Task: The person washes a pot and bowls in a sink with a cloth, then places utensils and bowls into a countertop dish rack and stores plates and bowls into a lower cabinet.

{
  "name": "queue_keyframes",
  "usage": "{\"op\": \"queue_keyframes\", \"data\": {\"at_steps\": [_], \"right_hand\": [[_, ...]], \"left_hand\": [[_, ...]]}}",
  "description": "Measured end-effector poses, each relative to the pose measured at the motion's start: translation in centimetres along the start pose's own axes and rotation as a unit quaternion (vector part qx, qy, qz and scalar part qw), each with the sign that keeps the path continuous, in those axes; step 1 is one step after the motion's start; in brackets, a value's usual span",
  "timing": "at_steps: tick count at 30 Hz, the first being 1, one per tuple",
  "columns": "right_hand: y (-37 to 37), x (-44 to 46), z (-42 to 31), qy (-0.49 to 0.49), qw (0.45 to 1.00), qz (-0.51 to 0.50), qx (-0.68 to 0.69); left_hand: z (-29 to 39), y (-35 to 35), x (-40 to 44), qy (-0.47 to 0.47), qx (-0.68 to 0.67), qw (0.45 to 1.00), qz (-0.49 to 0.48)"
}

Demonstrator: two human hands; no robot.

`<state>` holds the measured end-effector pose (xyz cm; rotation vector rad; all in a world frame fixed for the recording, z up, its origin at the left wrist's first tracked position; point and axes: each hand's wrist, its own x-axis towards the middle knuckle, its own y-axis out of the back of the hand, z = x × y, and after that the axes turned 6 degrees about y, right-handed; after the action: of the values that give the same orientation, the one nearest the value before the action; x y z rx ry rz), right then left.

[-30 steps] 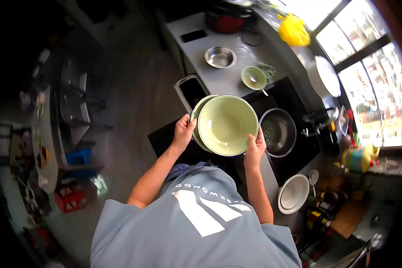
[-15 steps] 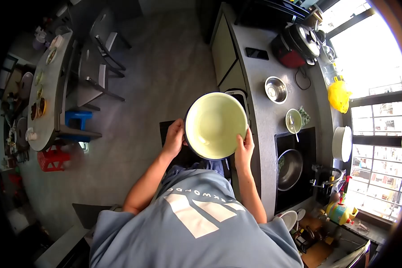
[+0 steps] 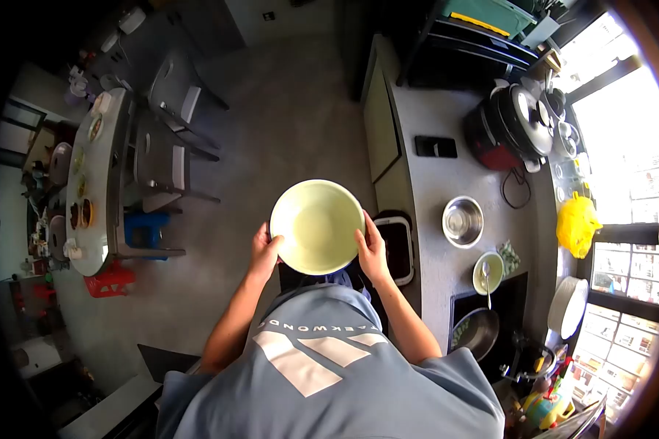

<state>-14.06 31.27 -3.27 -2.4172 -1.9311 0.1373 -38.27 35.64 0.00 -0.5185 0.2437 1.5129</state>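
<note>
A large pale green bowl [image 3: 318, 227] with a dark underside is held level in front of the body, its inside facing up. My left hand [image 3: 265, 251] grips its left rim, and my right hand [image 3: 372, 251] grips the right rim, with the thumb over the edge. Whether a second bowl sits beneath it cannot be made out. To the right, on the grey counter [image 3: 436, 190], stand a steel bowl [image 3: 463, 222] and a small green bowl [image 3: 488, 273] with a spoon in it.
A bin [image 3: 398, 251] stands beside the counter. Behind the steel bowl are a phone [image 3: 436, 147] and a cooker [image 3: 507, 128]. A dark pan [image 3: 475, 334] sits in the sink area. At the left are a table with dishes [image 3: 99, 194], chairs [image 3: 161, 162] and stools [image 3: 110, 280].
The view has turned away from the sink toward the floor and dining area. Both hands still hold the green bowl. A second rim seen under it a second ago no longer shows.
</note>
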Motion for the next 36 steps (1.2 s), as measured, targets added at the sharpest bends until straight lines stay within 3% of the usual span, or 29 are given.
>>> {"op": "queue_keyframes", "data": {"at_steps": [3, 5, 6, 11, 12, 13, 15, 17, 18, 21, 23, 25, 26, 30, 33, 35, 36], "right_hand": [[2.1, 6.8, 3.4, -0.069, 0.995, -0.044, 0.064], [3.3, 11.6, 7.8, -0.129, 0.987, 0.005, 0.098], [4.1, 13.9, 9.6, -0.202, 0.973, 0.038, 0.105], [8.8, 24.4, 24.4, -0.233, 0.969, 0.045, -0.063], [10.1, 26.8, 29.3, -0.211, 0.971, 0.035, -0.11], [9.6, 27.8, 27.5, -0.061, 0.942, 0.046, -0.327], [7.9, 28.8, 17.6, -0.055, 0.82, -0.079, -0.564], [8.0, 32.0, 14.8, -0.028, 0.612, -0.341, -0.713], [8.6, 33.5, 16.6, 0.022, 0.526, -0.4, -0.751], [9.5, 37.0, 18.7, 0.031, 0.307, -0.483, -0.82], [11.3, 38.3, 20.1, 0.061, 0.193, -0.49, -0.848], [12.1, 39.9, 20.1, 0.025, 0.18, -0.546, -0.818], [12.3, 40.0, 19.5, 0.035, 0.145, -0.576, -0.804], [14.0, 38.4, 23.2, 0.043, 0.164, -0.586, -0.792], [8.6, 36.2, 19.4, -0.023, 0.251, -0.579, -0.775], [4.3, 35.9, 18.3, -0.028, 0.368, -0.615, -0.697], [0.0, 35.3, 17.2, -0.004, 0.391, -0.603, -0.695]], "left_hand": [[1.1, 0.1, 3.4, -0.016, -0.01, 0.999, 0.033], [1.6, -0.7, 4.6, -0.039, -0.064, 0.995, 0.071], [2.7, -1.1, 4.5, -0.003, -0.08, 0.993, 0.087], [3.7, -0.7, 5.5, 0.023, -0.12, 0.984, 0.131], [3.8, -0.6, 5.4, 0.021, -0.127, 0.982, 0.14], [4.2, -0.7, 5.4, 0.019, -0.129, 0.979, 0.156], [4.7, -0.7, 5.3, 0.011, -0.137, 0.973, 0.188], [4.5, 0.3, 5.1, 0.021, -0.112, 0.969, 0.221], [4.1, 1.0, 5.1, 0.023, -0.103, 0.966, 0.234], [3.9, 1.3, 5.2, 0.023, -0.112, 0.958, 0.264], [3.2, 1.7, 5.1, 0.016, -0.124, 0.953, 0.275], [3.1, 2.0, 4.6, 0.052, -0.131, 0.945, 0.297], [3.0, 2.2, 4.6, 0.065, -0.135, 0.94, 0.307], [1.9, 3.4, 4.9, 0.069, -0.146, 0.938, 0.307], [0.3, 5.0, 6.0, 0.089, -0.145, 0.944, 0.282], [-0.2, 6.1, 7.1, 0.116, -0.144, 0.95, 0.252], [-0.3, 6.5, 7.7, 0.113, -0.144, 0.952, 0.245]]}}
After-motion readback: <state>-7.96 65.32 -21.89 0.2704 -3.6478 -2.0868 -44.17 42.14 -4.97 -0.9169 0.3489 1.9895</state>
